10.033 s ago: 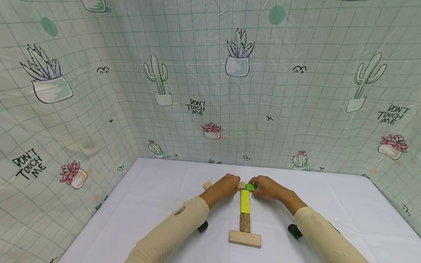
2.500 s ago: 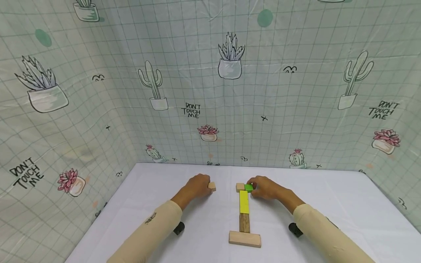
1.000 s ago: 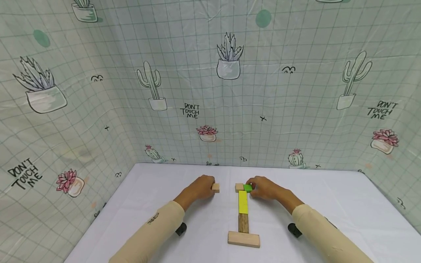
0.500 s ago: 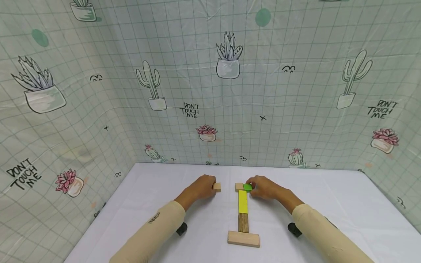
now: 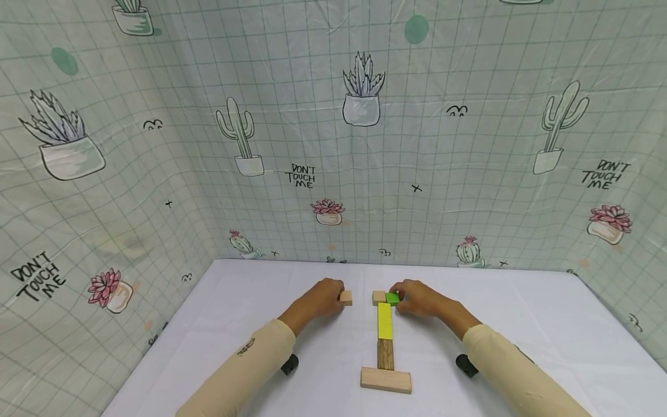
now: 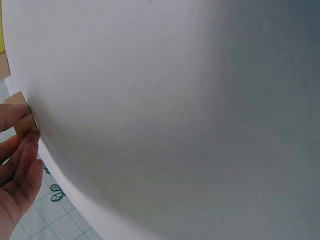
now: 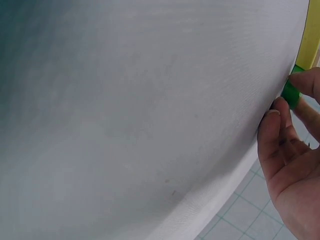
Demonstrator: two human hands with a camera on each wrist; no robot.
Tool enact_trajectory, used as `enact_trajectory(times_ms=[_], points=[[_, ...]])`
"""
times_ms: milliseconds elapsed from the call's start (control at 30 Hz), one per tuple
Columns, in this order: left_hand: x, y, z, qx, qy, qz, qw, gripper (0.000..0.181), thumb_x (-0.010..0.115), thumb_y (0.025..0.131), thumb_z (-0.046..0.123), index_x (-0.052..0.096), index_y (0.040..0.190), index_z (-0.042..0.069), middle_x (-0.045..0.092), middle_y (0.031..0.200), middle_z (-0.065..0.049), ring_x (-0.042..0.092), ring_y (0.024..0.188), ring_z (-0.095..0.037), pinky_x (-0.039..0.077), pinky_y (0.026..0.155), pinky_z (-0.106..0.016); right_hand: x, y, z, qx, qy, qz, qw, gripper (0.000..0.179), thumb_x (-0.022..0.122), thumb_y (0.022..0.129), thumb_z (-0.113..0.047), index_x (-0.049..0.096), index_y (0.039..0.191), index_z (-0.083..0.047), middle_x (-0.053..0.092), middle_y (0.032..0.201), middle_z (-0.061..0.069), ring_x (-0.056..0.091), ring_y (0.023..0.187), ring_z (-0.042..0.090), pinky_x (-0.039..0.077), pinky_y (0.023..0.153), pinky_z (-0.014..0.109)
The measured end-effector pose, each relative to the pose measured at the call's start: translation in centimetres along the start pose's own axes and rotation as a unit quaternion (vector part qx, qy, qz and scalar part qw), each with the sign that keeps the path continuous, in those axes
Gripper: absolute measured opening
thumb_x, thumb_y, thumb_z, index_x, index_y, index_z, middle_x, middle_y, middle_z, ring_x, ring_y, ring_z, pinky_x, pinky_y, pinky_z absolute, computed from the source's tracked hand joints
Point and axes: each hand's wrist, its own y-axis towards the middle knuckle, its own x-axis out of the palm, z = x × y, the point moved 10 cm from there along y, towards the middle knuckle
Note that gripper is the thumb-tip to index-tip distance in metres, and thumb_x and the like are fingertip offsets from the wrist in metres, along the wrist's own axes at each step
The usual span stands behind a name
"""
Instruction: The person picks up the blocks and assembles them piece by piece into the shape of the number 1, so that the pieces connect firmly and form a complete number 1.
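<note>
My left hand (image 5: pixel 325 296) pinches a small plain wooden block (image 5: pixel 346 298) between thumb and fingers, low at the white table; the left wrist view shows the thumb across the wooden block (image 6: pixel 26 122). To its right, across a gap, a second plain wooden block (image 5: pixel 378 297) lies at the far end of a yellow block (image 5: pixel 385 321). Beside that one sits a green block (image 5: pixel 392 298), which my right hand (image 5: pixel 419 298) pinches at its right side. In the right wrist view, thumb and finger lie on either side of the green block (image 7: pixel 291 95).
Below the yellow block, a dark brown wooden block (image 5: pixel 385 354) continues the line towards me, ending at a long pale wooden block (image 5: pixel 386 380) laid crosswise. The white table (image 5: pixel 521 324) meets a grid-patterned cactus cloth (image 5: pixel 417 145) behind. Black wrist devices (image 5: pixel 466 365) hang under both sleeves.
Over ten seconds, my left hand left the central wooden block and took the other one on the left. Lately it slides that block slightly rightwards. The green block now sits against the central wooden one.
</note>
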Motion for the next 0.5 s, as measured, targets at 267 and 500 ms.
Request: enact_trajectory(times_ms=[267,500], points=[[0.38,0.40,0.01,-0.002,-0.001,-0.003,1.0000,0.024,0.072,0.092,0.012,0.066,0.112,0.000,0.068,0.094,-0.005,0.057,0.079,-0.011,0.051,0.074,-0.027,-0.06,-0.07,-0.16,0.001,0.000,0.001,1.0000,0.039,0.074,0.085,-0.008,0.066,0.122,-0.005,0.064,0.104,0.006,0.059,0.096,0.020,0.051,0.093,0.046],[0.32,0.39,0.23,0.000,0.000,0.002,1.0000,0.022,0.073,0.092,0.012,0.067,0.109,0.000,0.068,0.093,-0.006,0.057,0.078,-0.011,0.051,0.074,-0.028,-0.14,-0.08,-0.27,0.007,0.000,0.000,1.0000,0.039,0.074,0.084,-0.008,0.066,0.122,-0.005,0.065,0.104,0.007,0.059,0.096,0.020,0.051,0.094,0.046]])
